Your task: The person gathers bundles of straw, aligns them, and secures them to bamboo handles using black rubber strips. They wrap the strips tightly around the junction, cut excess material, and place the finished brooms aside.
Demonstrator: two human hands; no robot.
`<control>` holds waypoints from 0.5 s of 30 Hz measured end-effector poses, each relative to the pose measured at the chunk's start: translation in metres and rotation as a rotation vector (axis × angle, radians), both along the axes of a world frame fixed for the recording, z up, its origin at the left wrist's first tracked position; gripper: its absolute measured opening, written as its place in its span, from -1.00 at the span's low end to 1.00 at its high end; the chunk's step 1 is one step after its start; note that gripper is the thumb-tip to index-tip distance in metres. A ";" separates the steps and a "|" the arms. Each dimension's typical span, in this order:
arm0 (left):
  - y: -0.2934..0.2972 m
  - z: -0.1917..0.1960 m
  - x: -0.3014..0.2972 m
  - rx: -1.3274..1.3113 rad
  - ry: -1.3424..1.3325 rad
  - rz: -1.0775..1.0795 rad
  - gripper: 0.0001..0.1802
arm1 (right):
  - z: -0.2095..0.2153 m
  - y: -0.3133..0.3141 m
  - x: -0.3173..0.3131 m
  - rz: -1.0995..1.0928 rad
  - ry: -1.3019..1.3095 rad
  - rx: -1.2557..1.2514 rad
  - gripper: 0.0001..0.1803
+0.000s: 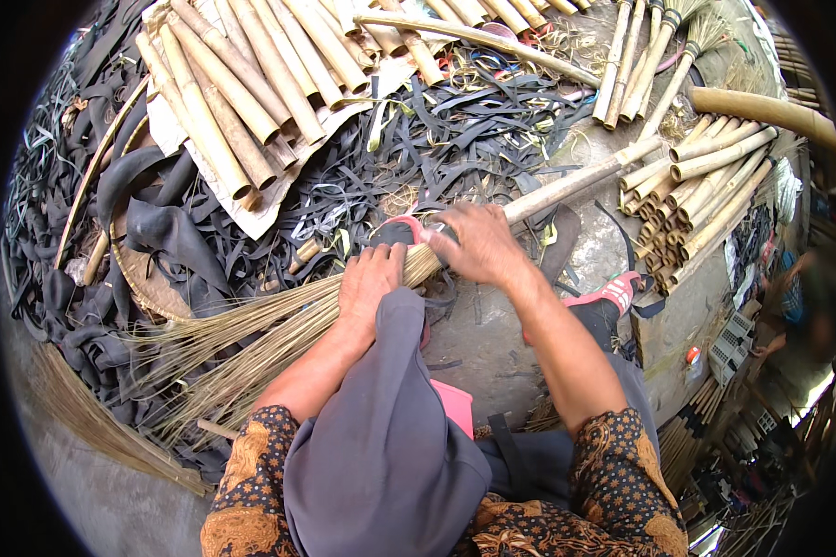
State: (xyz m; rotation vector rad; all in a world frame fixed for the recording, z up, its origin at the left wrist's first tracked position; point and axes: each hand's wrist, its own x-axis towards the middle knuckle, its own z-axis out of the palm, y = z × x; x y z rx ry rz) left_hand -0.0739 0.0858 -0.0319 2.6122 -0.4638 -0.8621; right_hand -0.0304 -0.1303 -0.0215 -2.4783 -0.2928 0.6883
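A stick broom lies slantwise before me, its thin bristles (260, 339) fanning out to the lower left and its bamboo handle (581, 183) running to the upper right. My left hand (372, 283) is closed over the bristle bundle near its bound end. Just right of it, my right hand (481, 243) is closed round the place where bristles and handle meet. A dark strip shows at the joint beside its fingers; whether the fingers hold the strip too is hidden. Grey cloth (385, 436) hangs below my left hand.
Black rubber strips (474, 121) lie heaped ahead and to the left. Bamboo tubes (241, 88) rest on paper at the far left. More bamboo handles (706, 186) are stacked at right, near finished brooms (646, 65). Loose bristles (102, 408) lie at lower left.
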 end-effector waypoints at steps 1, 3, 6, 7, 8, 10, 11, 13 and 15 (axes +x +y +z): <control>0.000 0.002 0.001 -0.001 0.010 0.008 -0.34 | 0.005 0.005 -0.011 0.008 -0.087 -0.062 -0.50; -0.001 0.004 0.002 -0.011 0.017 0.026 -0.27 | 0.010 0.015 -0.027 -0.025 -0.229 -0.066 -0.61; -0.003 0.006 0.002 -0.009 0.012 0.040 -0.23 | 0.011 0.024 -0.042 -0.113 -0.313 -0.032 -0.73; -0.004 0.007 0.002 -0.026 -0.010 0.039 -0.26 | 0.010 0.027 -0.044 -0.114 -0.361 -0.050 -0.75; -0.003 0.006 0.002 -0.025 -0.008 0.037 -0.27 | 0.010 0.028 -0.047 -0.111 -0.397 -0.066 -0.76; -0.003 0.006 0.004 -0.018 0.010 0.023 -0.29 | 0.009 0.026 -0.055 -0.135 -0.460 0.083 -0.82; -0.001 0.006 0.006 -0.022 0.028 0.043 -0.28 | 0.010 0.023 -0.064 -0.132 -0.415 0.137 -0.84; 0.003 0.006 0.012 -0.034 0.084 0.070 -0.27 | 0.012 0.014 -0.091 -0.119 -0.310 0.260 -0.87; 0.007 0.008 0.020 -0.052 0.146 0.102 -0.19 | 0.011 -0.006 -0.125 -0.073 -0.174 0.259 -0.89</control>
